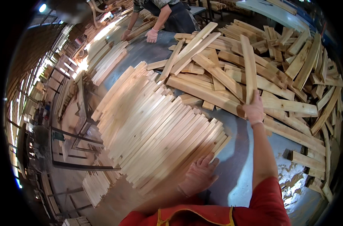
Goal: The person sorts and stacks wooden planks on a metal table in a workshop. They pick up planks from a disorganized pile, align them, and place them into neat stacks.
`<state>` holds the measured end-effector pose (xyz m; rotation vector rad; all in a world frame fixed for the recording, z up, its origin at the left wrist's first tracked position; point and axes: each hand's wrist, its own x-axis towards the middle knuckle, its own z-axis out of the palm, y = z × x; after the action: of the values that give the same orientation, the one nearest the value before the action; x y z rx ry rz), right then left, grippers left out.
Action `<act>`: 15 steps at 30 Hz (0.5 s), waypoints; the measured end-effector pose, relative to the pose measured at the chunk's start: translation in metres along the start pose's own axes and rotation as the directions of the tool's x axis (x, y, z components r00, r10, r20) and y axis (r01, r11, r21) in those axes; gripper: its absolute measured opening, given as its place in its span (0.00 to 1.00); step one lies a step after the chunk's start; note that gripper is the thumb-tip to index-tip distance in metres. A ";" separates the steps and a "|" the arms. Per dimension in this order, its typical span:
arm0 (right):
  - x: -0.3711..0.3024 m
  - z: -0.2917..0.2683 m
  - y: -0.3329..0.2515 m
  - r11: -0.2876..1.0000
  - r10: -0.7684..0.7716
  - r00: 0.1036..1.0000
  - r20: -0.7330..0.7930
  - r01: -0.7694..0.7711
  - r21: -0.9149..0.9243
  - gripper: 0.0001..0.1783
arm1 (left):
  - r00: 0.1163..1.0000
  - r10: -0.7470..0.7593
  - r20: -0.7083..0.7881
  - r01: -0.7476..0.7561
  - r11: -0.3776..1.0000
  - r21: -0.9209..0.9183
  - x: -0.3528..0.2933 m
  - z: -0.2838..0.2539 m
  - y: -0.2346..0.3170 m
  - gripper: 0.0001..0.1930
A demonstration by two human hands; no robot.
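My right hand is closed around the near end of a wooden plank, which points away from me over a heap of loose boards. My left hand has its fingers apart and holds nothing. It is by the near right edge of a row of pale wooden slats, laid side by side on the metal table. Whether its fingertips touch the last slat I cannot tell.
Across the table a person's gloved hand rests on the surface, beside more strips. Jumbled offcuts pile up on the right. A dark metal frame stands at the table's left, near a lower stack of slats.
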<state>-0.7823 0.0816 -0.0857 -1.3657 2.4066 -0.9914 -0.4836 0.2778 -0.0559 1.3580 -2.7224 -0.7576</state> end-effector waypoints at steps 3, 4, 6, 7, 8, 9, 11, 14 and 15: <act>-0.070 -0.055 0.021 0.506 0.068 0.941 0.330 -0.318 0.802 0.51 | 0.998 0.055 -0.008 -0.055 0.958 -0.281 -0.018 -0.008 -0.006 0.41; -0.111 -0.070 0.020 0.267 -0.012 0.946 0.324 -0.310 0.913 0.53 | 0.997 0.080 0.011 -0.069 0.909 -0.410 -0.024 -0.008 -0.006 0.43; -0.210 -0.084 0.008 0.204 -0.050 0.968 0.246 -0.231 0.951 0.54 | 0.995 0.046 0.091 0.044 0.608 -0.793 -0.034 -0.002 -0.006 0.47; -0.265 -0.089 0.001 0.309 -0.013 0.965 0.261 -0.245 0.919 0.57 | 0.984 0.050 0.173 0.140 0.394 -0.909 -0.042 0.004 -0.006 0.50; -0.315 -0.087 -0.006 0.446 0.060 0.961 0.271 -0.269 0.854 0.68 | 0.981 0.094 0.169 0.149 0.188 -0.971 -0.048 0.015 0.000 0.54; -0.361 -0.085 -0.012 0.500 0.035 0.920 0.389 -0.354 0.791 0.65 | 0.970 0.120 0.209 0.165 0.302 -0.939 -0.060 0.025 0.002 0.55; -0.434 -0.089 -0.013 0.825 0.027 0.799 0.601 -0.357 0.437 0.67 | 0.939 0.186 0.290 0.157 0.518 -0.841 -0.084 0.039 -0.013 0.56; -0.455 -0.090 0.012 0.797 -0.125 0.669 0.732 -0.372 0.475 0.63 | 0.897 0.238 0.374 0.324 0.223 -0.919 -0.141 0.061 -0.032 0.57; -0.448 -0.089 0.022 0.745 -0.103 0.692 0.715 -0.423 0.516 0.61 | 0.870 0.190 0.454 0.427 0.167 -0.889 -0.160 0.066 -0.039 0.57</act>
<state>-0.5919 0.4973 -0.0982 -0.9572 1.3605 -0.8884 -0.3679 0.4060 -0.0978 0.9886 -1.3390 -2.5443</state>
